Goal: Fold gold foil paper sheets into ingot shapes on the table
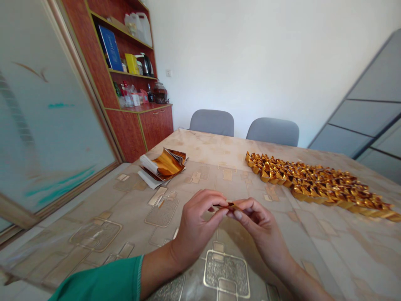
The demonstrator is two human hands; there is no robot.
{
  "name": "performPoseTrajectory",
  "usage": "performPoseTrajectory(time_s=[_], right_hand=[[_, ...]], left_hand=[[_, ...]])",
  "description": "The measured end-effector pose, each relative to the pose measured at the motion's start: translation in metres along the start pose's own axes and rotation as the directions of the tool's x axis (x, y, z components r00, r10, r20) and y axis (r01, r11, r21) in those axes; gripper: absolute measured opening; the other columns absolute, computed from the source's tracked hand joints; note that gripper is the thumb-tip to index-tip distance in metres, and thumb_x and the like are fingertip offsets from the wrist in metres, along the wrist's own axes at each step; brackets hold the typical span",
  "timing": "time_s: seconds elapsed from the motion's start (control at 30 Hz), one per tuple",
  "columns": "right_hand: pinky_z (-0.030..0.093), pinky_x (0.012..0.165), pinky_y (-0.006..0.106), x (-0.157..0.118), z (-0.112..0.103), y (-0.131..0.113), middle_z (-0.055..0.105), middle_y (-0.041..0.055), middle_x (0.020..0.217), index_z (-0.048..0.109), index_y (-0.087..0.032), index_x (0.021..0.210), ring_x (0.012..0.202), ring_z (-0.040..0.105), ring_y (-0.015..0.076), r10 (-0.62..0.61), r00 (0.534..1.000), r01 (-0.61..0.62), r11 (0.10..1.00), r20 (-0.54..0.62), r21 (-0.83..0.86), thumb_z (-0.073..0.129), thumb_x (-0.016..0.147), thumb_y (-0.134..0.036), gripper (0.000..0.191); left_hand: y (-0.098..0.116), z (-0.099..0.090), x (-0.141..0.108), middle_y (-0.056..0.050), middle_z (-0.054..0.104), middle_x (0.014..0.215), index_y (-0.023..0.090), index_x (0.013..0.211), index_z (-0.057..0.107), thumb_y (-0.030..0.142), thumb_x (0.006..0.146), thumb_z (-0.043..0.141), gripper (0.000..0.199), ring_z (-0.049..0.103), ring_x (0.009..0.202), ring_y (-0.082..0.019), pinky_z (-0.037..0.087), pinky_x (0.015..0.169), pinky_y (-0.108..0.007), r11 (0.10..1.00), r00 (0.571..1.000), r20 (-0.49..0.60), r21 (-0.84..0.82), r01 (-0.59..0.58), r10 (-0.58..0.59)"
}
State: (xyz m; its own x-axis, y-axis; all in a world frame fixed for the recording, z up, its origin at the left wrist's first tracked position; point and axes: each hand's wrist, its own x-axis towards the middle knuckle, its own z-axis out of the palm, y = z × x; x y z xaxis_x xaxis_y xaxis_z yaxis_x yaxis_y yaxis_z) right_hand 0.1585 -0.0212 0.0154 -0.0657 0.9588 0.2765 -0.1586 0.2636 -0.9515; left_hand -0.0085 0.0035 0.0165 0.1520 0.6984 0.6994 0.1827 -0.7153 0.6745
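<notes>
Between my two hands is a small folded piece of gold foil paper (231, 206), held just above the table. My left hand (202, 223) pinches its left end between thumb and fingers. At the other end, my right hand (260, 223) grips it with thumb and fingertips. The fingers cover much of the piece. To the left lies a loose stack of gold foil sheets (171, 164), curled, with white undersides showing. On the right stand several rows of folded gold foil pieces (313, 182), packed close together.
A patterned cloth covers the table (125, 225). Two grey chairs (212, 122) stand at its far side. A red-brown cabinet (125, 125) with bottles and boxes on its shelves is at the back left, beside a frosted sliding door (56, 113).
</notes>
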Motion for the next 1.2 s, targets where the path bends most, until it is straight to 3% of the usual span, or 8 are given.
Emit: performPoseTrajectory(time_s=[0.13, 0.27, 0.47, 0.6, 0.77, 0.93, 1.03, 1.2], right_hand=[[0.051, 0.072, 0.023, -0.001, 0.001, -0.001, 0.073, 0.0002, 0.08, 0.074, -0.023, 0.081, 0.076, 0.065, 0.0139, -0.043, 0.999, 0.041, 0.996, -0.017, -0.083, 0.073, 0.084, -0.026, 0.004], [0.051, 0.068, 0.023, -0.001, 0.001, 0.0, 0.073, 0.0005, 0.077, 0.074, -0.023, 0.081, 0.073, 0.065, 0.0135, -0.031, 0.999, 0.027, 0.993, -0.035, -0.116, 0.073, 0.084, -0.028, 0.006], [0.05, 0.064, 0.022, -0.001, 0.0, -0.002, 0.071, 0.001, 0.073, 0.073, -0.021, 0.078, 0.068, 0.062, 0.013, 0.004, 0.999, -0.009, 0.995, -0.05, -0.102, 0.075, 0.081, -0.033, 0.012], [0.049, 0.064, 0.024, 0.0, -0.002, 0.0, 0.071, 0.0018, 0.073, 0.073, -0.02, 0.078, 0.069, 0.062, 0.0139, 0.033, 0.999, -0.037, 0.995, -0.038, -0.097, 0.076, 0.081, -0.035, 0.015], [0.048, 0.068, 0.026, 0.0, -0.004, -0.001, 0.069, 0.0015, 0.074, 0.069, -0.02, 0.079, 0.071, 0.061, 0.0149, 0.063, 0.998, -0.064, 0.991, -0.006, -0.12, 0.073, 0.084, -0.037, 0.018], [0.045, 0.077, 0.028, -0.002, -0.004, -0.009, 0.065, 0.0006, 0.089, 0.065, -0.023, 0.094, 0.087, 0.06, 0.0173, 0.031, 0.998, -0.02, 0.98, 0.052, -0.196, 0.069, 0.086, -0.039, 0.018], [0.044, 0.073, 0.028, -0.003, -0.004, -0.011, 0.062, -0.0004, 0.084, 0.064, -0.023, 0.089, 0.081, 0.058, 0.0164, 0.014, 0.999, -0.003, 0.968, 0.041, -0.249, 0.066, 0.089, -0.039, 0.017], [0.043, 0.07, 0.028, -0.002, -0.004, -0.007, 0.063, 0.0, 0.079, 0.064, -0.022, 0.083, 0.076, 0.057, 0.0167, 0.009, 1.0, -0.006, 0.958, 0.008, -0.288, 0.066, 0.089, -0.04, 0.019]], left_hand=[[0.0, 0.001, 0.001, -0.004, 0.068, 0.09, 0.019, 0.084, 0.071, 0.011, 0.082, 0.07, 0.008, 0.063, 0.088, -0.017, 0.048, 0.081, -0.028, 0.992, 0.996, 0.048, -0.095, 0.078, -0.073], [-0.001, 0.003, 0.0, -0.003, 0.064, 0.086, 0.019, 0.085, 0.072, 0.016, 0.086, 0.066, 0.007, 0.061, 0.087, -0.017, 0.046, 0.08, -0.029, 0.961, 0.985, 0.1, -0.223, 0.161, -0.142], [-0.003, 0.008, -0.004, -0.002, 0.059, 0.083, 0.019, 0.085, 0.071, 0.019, 0.084, 0.066, 0.005, 0.058, 0.082, -0.016, 0.044, 0.076, -0.027, 0.849, 0.933, 0.14, -0.386, 0.361, -0.333], [-0.003, 0.009, -0.002, -0.001, 0.058, 0.079, 0.017, 0.079, 0.07, 0.019, 0.082, 0.066, 0.005, 0.056, 0.078, -0.015, 0.044, 0.073, -0.026, 0.787, 0.904, 0.176, -0.447, 0.426, -0.39], [-0.005, 0.009, -0.001, -0.001, 0.06, 0.079, 0.017, 0.081, 0.069, 0.017, 0.081, 0.066, 0.003, 0.057, 0.076, -0.014, 0.044, 0.071, -0.026, 0.811, 0.913, 0.158, -0.419, 0.408, -0.377], [-0.004, 0.005, -0.003, -0.001, 0.063, 0.08, 0.019, 0.085, 0.071, 0.016, 0.082, 0.064, 0.008, 0.059, 0.078, -0.016, 0.044, 0.073, -0.028, 0.914, 0.943, 0.145, -0.242, 0.327, -0.299], [0.0, 0.004, -0.002, -0.002, 0.064, 0.08, 0.019, 0.083, 0.071, 0.016, 0.083, 0.063, 0.008, 0.059, 0.079, -0.017, 0.044, 0.074, -0.029, 0.947, 0.949, 0.179, -0.146, 0.287, -0.26], [0.002, 0.007, -0.003, 0.0, 0.063, 0.08, 0.019, 0.083, 0.062, 0.015, 0.082, 0.063, 0.005, 0.06, 0.078, -0.016, 0.044, 0.073, -0.028, 0.918, 0.926, 0.198, -0.171, 0.356, -0.322]])
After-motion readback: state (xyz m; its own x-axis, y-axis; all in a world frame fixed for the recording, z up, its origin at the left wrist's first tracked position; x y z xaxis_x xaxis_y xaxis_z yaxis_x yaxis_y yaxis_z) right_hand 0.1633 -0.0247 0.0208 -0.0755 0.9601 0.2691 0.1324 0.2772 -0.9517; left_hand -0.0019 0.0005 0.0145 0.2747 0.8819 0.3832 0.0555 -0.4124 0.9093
